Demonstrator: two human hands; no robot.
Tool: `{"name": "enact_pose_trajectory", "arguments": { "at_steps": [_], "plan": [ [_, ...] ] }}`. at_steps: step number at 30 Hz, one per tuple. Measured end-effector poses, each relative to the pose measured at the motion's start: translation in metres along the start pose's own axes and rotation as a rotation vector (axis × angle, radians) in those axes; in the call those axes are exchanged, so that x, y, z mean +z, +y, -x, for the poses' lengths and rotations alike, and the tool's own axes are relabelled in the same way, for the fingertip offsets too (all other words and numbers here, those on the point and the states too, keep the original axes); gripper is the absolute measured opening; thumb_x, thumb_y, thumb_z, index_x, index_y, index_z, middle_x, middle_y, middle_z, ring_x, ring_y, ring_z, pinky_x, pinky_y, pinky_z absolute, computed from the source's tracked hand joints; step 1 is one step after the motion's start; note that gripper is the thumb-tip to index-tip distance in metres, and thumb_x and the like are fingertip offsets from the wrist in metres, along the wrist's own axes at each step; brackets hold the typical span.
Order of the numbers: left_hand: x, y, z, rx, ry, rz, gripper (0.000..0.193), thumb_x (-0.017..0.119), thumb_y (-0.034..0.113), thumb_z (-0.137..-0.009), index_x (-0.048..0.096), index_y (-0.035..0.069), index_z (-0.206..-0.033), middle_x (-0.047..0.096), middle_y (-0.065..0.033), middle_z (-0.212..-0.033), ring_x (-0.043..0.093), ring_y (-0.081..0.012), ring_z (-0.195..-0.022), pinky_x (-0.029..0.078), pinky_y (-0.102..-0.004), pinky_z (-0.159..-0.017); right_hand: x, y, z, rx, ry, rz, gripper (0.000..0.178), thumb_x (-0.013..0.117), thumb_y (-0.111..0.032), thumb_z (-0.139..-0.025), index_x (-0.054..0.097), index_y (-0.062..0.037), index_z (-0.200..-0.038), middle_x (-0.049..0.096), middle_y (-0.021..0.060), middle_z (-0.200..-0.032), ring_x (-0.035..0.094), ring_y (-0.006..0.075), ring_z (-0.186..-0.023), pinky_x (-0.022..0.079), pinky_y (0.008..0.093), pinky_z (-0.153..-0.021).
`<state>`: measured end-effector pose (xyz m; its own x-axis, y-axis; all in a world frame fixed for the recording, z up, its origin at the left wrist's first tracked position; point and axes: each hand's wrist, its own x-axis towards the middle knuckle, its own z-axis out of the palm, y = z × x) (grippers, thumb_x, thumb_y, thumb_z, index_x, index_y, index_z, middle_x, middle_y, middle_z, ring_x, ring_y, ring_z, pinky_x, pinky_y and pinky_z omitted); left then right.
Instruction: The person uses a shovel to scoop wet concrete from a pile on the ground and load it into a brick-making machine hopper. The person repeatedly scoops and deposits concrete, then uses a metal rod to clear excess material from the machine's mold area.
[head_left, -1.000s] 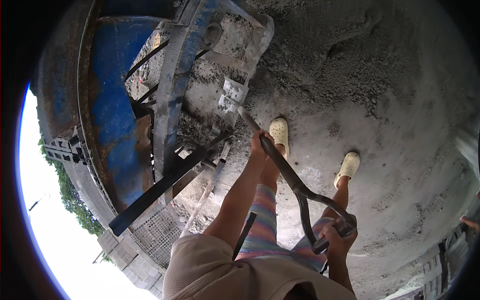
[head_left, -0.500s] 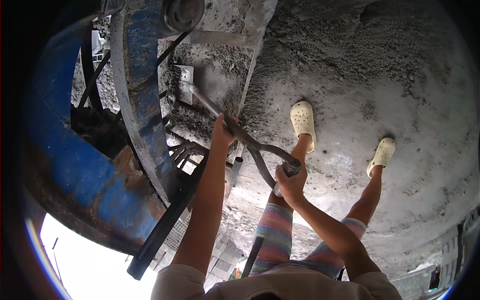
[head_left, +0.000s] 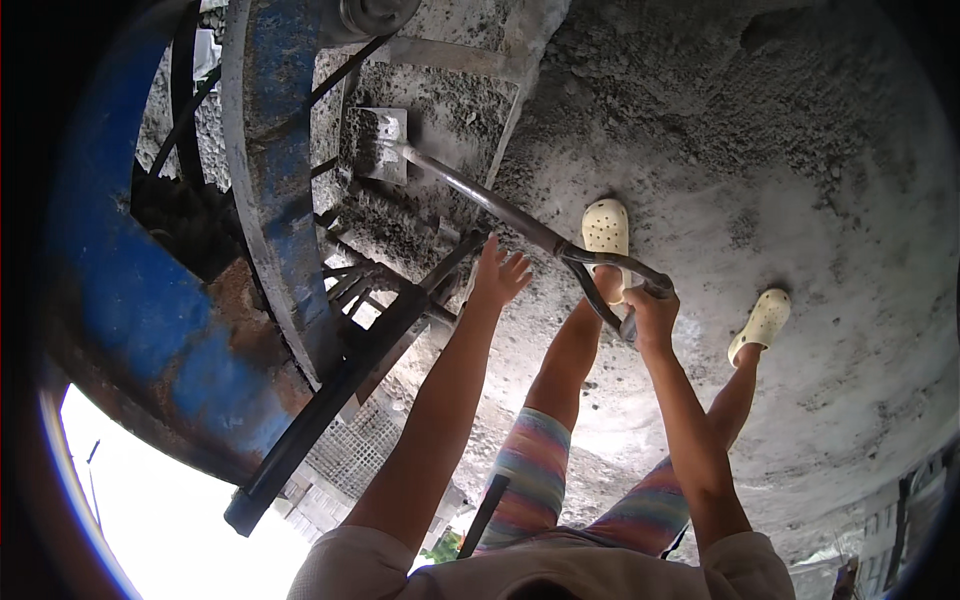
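My right hand [head_left: 654,316] is closed around the end of a shovel's [head_left: 500,207] split grip, above my left foot. From there the metal shaft slants up and to the left. Its flat blade [head_left: 394,170], caked with grey material, lies over the gritty floor within a metal frame. Below the shaft, apart from it, my left hand [head_left: 500,274] has its fingers spread and holds nothing. A long black bar [head_left: 340,405] runs just left of that hand.
A large blue, rust-stained machine [head_left: 140,320] with a curved metal rim fills the left side. Loose grey gravel [head_left: 740,100] is scattered over the floor at the upper right. My feet stand in cream clogs [head_left: 605,228]. A frame beam [head_left: 450,55] crosses behind the blade.
My left hand has let go of the shovel's shaft and opened. My right hand has moved up and right with the grip, and the blade has shifted slightly.
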<state>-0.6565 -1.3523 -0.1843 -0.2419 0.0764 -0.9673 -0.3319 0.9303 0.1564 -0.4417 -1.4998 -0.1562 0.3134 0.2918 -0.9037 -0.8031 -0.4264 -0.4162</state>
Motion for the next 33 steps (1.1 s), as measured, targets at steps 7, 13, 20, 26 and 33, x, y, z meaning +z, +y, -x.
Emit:
{"name": "enact_pose_trajectory", "arguments": {
  "at_steps": [7,13,20,26,33],
  "plan": [
    [0.081,-0.005,-0.014,0.09,-0.405,0.405,0.04,0.054,0.042,-0.081,0.053,0.002,-0.081,0.057,-0.0093,-0.071,0.057,-0.0221,-0.067,0.05,-0.0324,-0.064,-0.057,-0.117,0.127,-0.093,0.098,0.124,0.018,0.056,0.005,-0.062,0.049,-0.0029,-0.076,0.049,0.0037,-0.059,0.048,0.013,-0.043,0.041,0.0249,-0.043],
    [0.129,-0.059,0.021,-0.02,-0.278,0.415,0.02,0.05,0.014,-0.079,0.042,0.01,-0.061,0.045,-0.001,-0.051,0.045,-0.0138,-0.046,0.044,-0.0265,-0.048,-0.144,-0.162,0.139,-0.149,0.049,0.131,0.017,0.055,0.004,-0.06,0.049,-0.003,-0.074,0.048,0.003,-0.057,0.048,0.0121,-0.044,0.041,0.0249,-0.043],
    [0.142,-0.186,0.126,-0.069,-0.086,0.318,0.015,0.055,0.011,-0.072,0.043,0.011,-0.063,0.044,-0.0005,-0.055,0.044,-0.0168,-0.046,0.041,-0.0321,-0.048,-0.334,-0.138,0.166,-0.106,0.183,-0.038,0.012,0.055,-0.002,-0.053,0.048,-0.0051,-0.063,0.048,0.0064,-0.052,0.048,0.0184,-0.039,0.044,0.0295,-0.041],
    [0.151,-0.323,0.215,-0.16,-0.225,0.031,0.015,0.054,0.007,-0.068,0.041,0.009,-0.061,0.038,-0.004,-0.05,0.042,-0.0196,-0.043,0.039,-0.0325,-0.044,-0.483,-0.088,0.271,-0.04,0.519,-0.121,0.012,0.056,-0.008,-0.052,0.051,-0.0007,-0.06,0.048,0.0084,-0.048,0.049,0.0203,-0.038,0.043,0.031,-0.038],
    [0.196,-0.411,0.252,0.095,-0.189,-0.794,0.017,0.061,0.013,-0.072,0.05,0.003,-0.08,0.051,-0.0062,-0.071,0.054,-0.021,-0.064,0.048,-0.0358,-0.055,-0.595,-0.004,0.317,0.685,0.257,-0.233,0.011,0.062,-0.012,-0.07,0.055,-0.0061,-0.065,0.047,0.0045,-0.048,0.051,0.0182,-0.043,0.044,0.0293,-0.041]
  ]
}}
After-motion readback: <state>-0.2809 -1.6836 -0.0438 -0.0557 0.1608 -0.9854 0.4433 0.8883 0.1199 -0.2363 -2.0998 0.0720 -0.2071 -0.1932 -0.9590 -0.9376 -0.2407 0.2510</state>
